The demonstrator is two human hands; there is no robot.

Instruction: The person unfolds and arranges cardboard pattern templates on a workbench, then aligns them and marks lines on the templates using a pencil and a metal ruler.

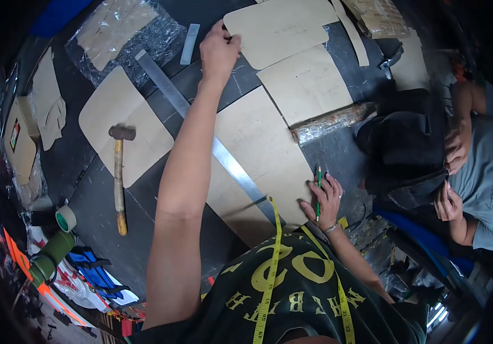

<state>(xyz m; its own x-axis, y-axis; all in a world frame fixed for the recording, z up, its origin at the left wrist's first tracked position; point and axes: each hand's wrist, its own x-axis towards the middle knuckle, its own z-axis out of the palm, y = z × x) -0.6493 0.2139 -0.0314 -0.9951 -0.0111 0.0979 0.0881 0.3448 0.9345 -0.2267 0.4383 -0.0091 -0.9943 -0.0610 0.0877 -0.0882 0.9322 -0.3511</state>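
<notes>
My left hand [220, 53] reaches far across the table, its fingers closed at the left edge of a rounded tan card piece [283, 28]. Near my body, my right hand [327, 203] holds a green pencil [318, 192] upright between thumb and fingers, resting at the edge of a large tan card sheet [252, 137]. A long steel ruler [229, 163] lies diagonally across this sheet, passing under my left forearm. Another tan card piece [306, 77] sits between the sheet and the rounded piece. Around my neck hangs a yellow tape measure [272, 258].
A hammer [119, 178] lies on a card piece [94, 112] at left. A short metal strip [189, 44], plastic-wrapped card [114, 28] and a wrapped bar [326, 123] are on the dark table [120, 252]. At right, another person's hands [452, 172] hold a black bag [407, 143].
</notes>
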